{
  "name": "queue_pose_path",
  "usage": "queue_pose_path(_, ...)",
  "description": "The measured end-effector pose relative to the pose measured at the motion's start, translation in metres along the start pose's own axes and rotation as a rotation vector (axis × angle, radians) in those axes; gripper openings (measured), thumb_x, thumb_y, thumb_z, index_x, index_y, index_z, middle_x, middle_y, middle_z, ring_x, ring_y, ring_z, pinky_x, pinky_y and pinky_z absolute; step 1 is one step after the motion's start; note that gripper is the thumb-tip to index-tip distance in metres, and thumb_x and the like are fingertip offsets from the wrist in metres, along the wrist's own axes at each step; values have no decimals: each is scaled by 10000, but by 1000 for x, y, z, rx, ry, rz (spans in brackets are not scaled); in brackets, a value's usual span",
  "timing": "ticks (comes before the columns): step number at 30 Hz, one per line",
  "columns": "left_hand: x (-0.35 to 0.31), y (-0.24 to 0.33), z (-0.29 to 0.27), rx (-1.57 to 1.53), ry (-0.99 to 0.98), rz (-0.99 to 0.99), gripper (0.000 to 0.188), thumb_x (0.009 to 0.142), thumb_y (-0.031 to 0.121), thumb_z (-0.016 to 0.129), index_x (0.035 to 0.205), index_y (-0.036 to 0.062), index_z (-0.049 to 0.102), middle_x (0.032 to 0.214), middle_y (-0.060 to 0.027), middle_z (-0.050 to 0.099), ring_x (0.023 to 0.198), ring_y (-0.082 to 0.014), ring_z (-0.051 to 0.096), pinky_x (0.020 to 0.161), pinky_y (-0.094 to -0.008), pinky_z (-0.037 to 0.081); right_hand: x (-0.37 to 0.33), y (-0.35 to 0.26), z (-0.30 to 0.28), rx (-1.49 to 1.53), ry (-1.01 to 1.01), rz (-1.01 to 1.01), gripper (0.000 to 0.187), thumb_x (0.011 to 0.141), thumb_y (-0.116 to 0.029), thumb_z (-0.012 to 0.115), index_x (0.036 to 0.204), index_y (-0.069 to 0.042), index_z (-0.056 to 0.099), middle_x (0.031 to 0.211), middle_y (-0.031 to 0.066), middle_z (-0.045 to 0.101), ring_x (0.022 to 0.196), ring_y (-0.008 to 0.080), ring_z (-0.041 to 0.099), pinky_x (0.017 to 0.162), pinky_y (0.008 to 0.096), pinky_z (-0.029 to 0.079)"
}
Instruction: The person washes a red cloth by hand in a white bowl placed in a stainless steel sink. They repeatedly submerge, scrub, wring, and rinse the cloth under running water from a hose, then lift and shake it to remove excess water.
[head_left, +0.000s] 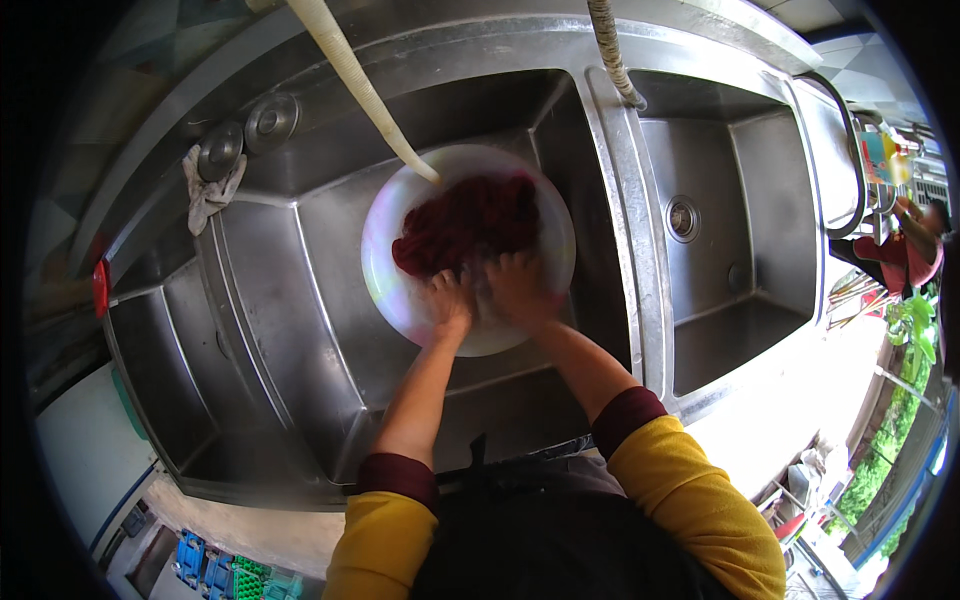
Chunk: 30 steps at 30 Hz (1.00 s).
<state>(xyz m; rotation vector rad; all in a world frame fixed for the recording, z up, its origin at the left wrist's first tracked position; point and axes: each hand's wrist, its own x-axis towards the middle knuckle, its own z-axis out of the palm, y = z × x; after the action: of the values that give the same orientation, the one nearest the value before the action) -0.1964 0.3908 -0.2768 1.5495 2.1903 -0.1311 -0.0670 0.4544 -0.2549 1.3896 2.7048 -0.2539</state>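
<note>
Basin [382,290]: in sink [335,225]
Cloth [465,222]: dark red, in basin
Left hand [452,298]: at cloth's near edge; grip unclear
Right hand [522,288]: beside it, blurred; grip unclear

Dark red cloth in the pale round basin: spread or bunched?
Bunched: the dark red cloth lies in a rumpled heap with visible folds, covering only part of the pale round basin.

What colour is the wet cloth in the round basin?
The cloth is dark red, shown best in the head view.
</note>
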Motion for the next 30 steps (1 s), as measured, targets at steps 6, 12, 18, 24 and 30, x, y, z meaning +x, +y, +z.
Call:
queue_pose_path(6,3,-38,-3,166,-512,281,341,876,252,481,1101,70,661,1195,-144,598,1178,-342,475,963,-510,340,-5,11,-4,95,-389,-230,363,782,-351,584,1054,-127,669,1011,141,655,996,347,579,895,561,412)
queue_pose_path(12,-24,-22,-38,-87,-305,251,255,810,140,558,1021,42,662,1028,-165,652,954,-309,605,815,-451,460,-9,-3,-60,497,-700,-166,312,714,-241,634,972,-77,697,915,152,685,910,305,640,834,467,488)
queue_pose_path(18,-66,-51,-195,-981,-147,198,188,785,127,674,830,-17,562,694,-91,550,646,-166,500,627,-353,436,2,48,-210,551,-464,-125,283,727,-224,589,963,-125,710,875,114,690,860,295,657,794,387,515)
queue_pose_path(24,-165,-29,-405,-654,481,534,172,765,51,691,915,-9,633,853,-32,557,766,-120,537,696,-260,453,-38,41,-432,620,310,-415,150,790,-113,616,909,-66,695,671,142,654,600,244,661,595,334,536)
queue_pose_path(30,-208,-21,-529,-293,1054,568,221,850,294,682,972,112,650,752,-1,603,603,-65,506,542,-199,414,-65,16,-596,320,662,-389,118,791,-67,666,895,-14,687,718,44,659,613,98,607,573,233,511)
